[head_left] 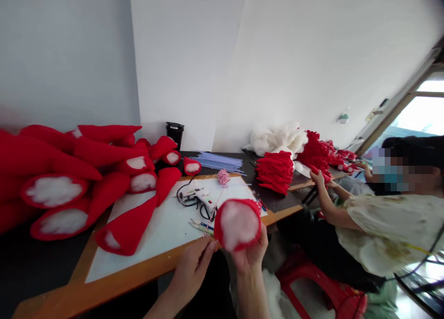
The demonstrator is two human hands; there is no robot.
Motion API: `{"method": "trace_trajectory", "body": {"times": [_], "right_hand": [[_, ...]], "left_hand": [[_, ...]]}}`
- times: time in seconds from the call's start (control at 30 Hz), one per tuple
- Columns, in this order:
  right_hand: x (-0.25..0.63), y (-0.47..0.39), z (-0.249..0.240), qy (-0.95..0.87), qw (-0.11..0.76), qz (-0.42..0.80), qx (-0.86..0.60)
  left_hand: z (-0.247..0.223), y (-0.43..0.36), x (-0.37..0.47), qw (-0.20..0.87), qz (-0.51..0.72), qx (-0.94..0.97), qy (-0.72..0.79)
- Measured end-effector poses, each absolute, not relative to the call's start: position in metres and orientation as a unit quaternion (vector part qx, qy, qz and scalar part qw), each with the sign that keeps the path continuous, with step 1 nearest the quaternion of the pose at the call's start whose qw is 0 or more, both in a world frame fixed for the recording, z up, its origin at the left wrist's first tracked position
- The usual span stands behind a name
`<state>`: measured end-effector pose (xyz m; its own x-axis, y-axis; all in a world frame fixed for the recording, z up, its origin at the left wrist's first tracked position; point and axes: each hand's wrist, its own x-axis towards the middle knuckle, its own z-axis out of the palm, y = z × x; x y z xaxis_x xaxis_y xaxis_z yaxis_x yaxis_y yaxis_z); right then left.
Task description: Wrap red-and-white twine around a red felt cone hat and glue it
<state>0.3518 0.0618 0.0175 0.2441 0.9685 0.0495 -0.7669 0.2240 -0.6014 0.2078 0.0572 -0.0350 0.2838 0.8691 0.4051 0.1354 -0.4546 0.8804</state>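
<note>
A red felt cone (239, 224) stuffed with white filling faces me with its round open end, held from below and behind by my right hand (255, 250). My left hand (194, 259) is closed in a pinch on a red-and-white twisted string (212, 215) close to the cone's left edge. The string runs up to a ball of the same string (223, 177) on the white board (135, 245). Behind the hands lie a white glue gun (197, 196) with a black cable and scissors (199, 225).
Stuffed red cones (114, 152) are piled at the left. Further back are lilac sticks (220, 162), a black container (175, 133), stacked red felt (275, 172) and white stuffing (277, 138). At the right, a seated person (391, 222) handles red felt.
</note>
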Motion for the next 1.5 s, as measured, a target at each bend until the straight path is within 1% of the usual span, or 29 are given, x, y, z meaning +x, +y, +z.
{"method": "trace_trajectory", "body": {"times": [0.1, 0.2, 0.4, 0.5, 0.63, 0.73, 0.83, 0.93, 1.1, 1.2, 1.37, 1.5], "right_hand": [[0.345, 0.083, 0.024, -0.258, 0.799, 0.482, -0.249], [0.346, 0.105, 0.018, -0.308, 0.816, 0.388, -0.297], [0.376, 0.121, -0.004, -0.333, 0.808, 0.334, -0.353], [0.392, 0.120, -0.007, -0.356, 0.790, 0.342, -0.364], [0.412, 0.114, -0.012, -0.357, 0.771, 0.387, -0.358], [0.424, 0.106, -0.017, -0.334, 0.762, 0.437, -0.341], [0.431, 0.098, -0.020, -0.309, 0.751, 0.493, -0.312], [0.431, 0.095, -0.020, -0.298, 0.739, 0.542, -0.268], [0.419, 0.106, -0.020, -0.290, 0.738, 0.584, -0.173], [0.412, 0.113, -0.021, -0.275, 0.756, 0.584, -0.109], [0.409, 0.120, -0.022, -0.244, 0.794, 0.556, -0.030], [0.409, 0.124, -0.027, -0.224, 0.823, 0.522, -0.008]], "left_hand": [[-0.032, 0.058, 0.208, 0.330, 0.479, 0.736, 0.347], [-0.024, 0.062, 0.206, 0.295, 0.460, 0.758, 0.355], [0.005, 0.081, 0.199, 0.237, 0.411, 0.799, 0.371], [0.025, 0.094, 0.199, 0.222, 0.394, 0.816, 0.359], [0.051, 0.114, 0.200, 0.269, 0.389, 0.815, 0.335], [0.062, 0.126, 0.203, 0.301, 0.386, 0.811, 0.321], [0.062, 0.133, 0.211, 0.336, 0.381, 0.799, 0.322], [0.051, 0.134, 0.222, 0.370, 0.389, 0.784, 0.311], [0.034, 0.133, 0.240, 0.409, 0.414, 0.771, 0.260], [0.027, 0.131, 0.245, 0.388, 0.421, 0.780, 0.251], [0.009, 0.126, 0.252, 0.273, 0.454, 0.827, 0.190], [-0.005, 0.121, 0.259, 0.191, 0.482, 0.843, 0.142]]}}
